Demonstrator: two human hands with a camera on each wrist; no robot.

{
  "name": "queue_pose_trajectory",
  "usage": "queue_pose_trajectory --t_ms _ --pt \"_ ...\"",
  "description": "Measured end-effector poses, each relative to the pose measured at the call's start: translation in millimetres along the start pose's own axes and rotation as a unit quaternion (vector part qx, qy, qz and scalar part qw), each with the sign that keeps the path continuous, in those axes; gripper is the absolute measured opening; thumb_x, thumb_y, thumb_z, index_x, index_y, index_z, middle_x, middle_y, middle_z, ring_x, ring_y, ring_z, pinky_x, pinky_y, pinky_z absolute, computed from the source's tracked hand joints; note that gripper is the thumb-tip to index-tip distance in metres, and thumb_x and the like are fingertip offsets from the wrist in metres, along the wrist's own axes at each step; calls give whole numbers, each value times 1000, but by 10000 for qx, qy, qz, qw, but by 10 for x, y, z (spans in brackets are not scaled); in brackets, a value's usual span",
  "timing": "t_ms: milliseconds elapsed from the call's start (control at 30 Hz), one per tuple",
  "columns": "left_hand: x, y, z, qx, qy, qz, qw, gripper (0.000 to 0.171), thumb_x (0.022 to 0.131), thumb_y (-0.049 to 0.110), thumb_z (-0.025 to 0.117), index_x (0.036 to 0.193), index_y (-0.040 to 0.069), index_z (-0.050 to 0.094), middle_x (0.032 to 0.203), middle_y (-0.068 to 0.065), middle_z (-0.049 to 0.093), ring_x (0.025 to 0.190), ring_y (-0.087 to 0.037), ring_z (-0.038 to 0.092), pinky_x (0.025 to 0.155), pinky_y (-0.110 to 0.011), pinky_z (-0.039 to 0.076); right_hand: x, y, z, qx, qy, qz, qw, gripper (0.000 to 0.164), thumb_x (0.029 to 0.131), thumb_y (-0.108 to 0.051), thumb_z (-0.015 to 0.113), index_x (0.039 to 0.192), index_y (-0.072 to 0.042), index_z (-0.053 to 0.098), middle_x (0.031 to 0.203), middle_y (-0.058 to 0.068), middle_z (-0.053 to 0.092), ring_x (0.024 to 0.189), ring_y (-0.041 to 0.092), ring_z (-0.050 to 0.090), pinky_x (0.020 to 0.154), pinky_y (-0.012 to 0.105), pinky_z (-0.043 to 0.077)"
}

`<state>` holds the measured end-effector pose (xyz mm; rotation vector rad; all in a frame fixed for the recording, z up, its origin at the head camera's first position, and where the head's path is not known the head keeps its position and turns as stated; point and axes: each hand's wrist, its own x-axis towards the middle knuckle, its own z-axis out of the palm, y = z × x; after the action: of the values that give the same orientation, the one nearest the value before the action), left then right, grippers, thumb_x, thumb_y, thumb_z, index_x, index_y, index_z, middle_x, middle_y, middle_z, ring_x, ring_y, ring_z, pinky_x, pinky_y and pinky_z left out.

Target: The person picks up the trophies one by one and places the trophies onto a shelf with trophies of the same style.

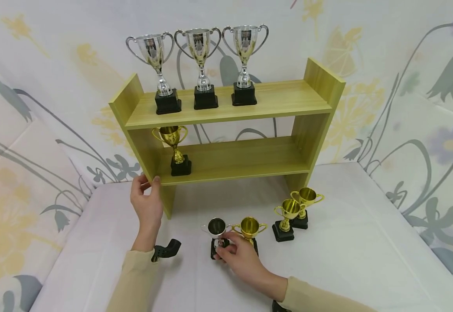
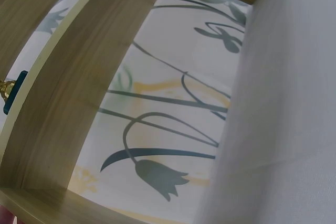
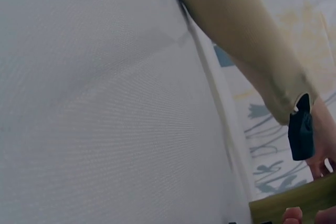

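On the white-covered table, my right hand [image 1: 243,259] pinches a small silver trophy cup [image 1: 216,227] by its stem, just above the black base. A gold trophy cup [image 1: 249,226] stands right beside it, partly hidden behind that hand. My left hand [image 1: 148,206] grips the front edge of the wooden shelf's left side panel [image 1: 137,143], at the height of the lower board. On that board, at the left end, stands another gold trophy cup [image 1: 177,151]. Only the fingertips [image 3: 292,214] of my right hand show at the bottom of the right wrist view.
Three larger silver trophies [image 1: 200,65] stand on the top board [image 1: 281,93], left of its right end. Two gold trophies [image 1: 286,219] stand close together on the table, in front of the shelf's right leg. Patterned cloth [image 1: 398,112] hangs behind the shelf.
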<state>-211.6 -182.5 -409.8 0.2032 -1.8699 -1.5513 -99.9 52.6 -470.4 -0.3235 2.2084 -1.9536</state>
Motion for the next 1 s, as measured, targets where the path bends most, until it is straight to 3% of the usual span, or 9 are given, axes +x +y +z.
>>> queue_pose_trajectory --t_ms 167,367,567,800,1000 --pt "6 -12 5 34 0 -90 10000 25 99 17 61 117 0 60 106 -5 56 102 -13 51 85 -32 45 21 16 10 108 -57 -27 9999 20 95 -6 65 110 7 62 75 13 72 66 30 71 61 31 56" --pt "7 -17 1 39 9 -24 10000 25 98 15 61 118 0 61 108 -9 56 102 -14 51 84 -29 44 -4 42 38 -19 -70 -260 9996 13 93 -6 68 103 2 68 69 11 71 56 25 69 50 29 54" --pt "-1 3 1 53 -12 14 10000 26 99 19 61 116 -1 60 105 -5 57 101 -12 51 84 -29 45 -27 62 48 -490 -39 -510 9975 7 89 -6 73 96 -4 72 80 1 68 51 16 65 45 26 50" --pt "-7 9 1 -35 -40 -1 10000 27 98 20 62 116 0 60 104 -2 56 102 -14 52 85 -31 47 -27 57 39 -1435 67 -1088 9836 7 84 -8 78 87 -14 76 78 -10 61 60 -1 58 53 21 47" --pt "-11 20 6 -11 -51 -48 10000 26 98 18 62 118 0 60 106 -3 55 102 -14 51 84 -28 46 -34 59 35 -1784 22 -1432 9735 6 84 -13 79 89 -17 77 76 -14 61 68 -1 47 60 19 42"
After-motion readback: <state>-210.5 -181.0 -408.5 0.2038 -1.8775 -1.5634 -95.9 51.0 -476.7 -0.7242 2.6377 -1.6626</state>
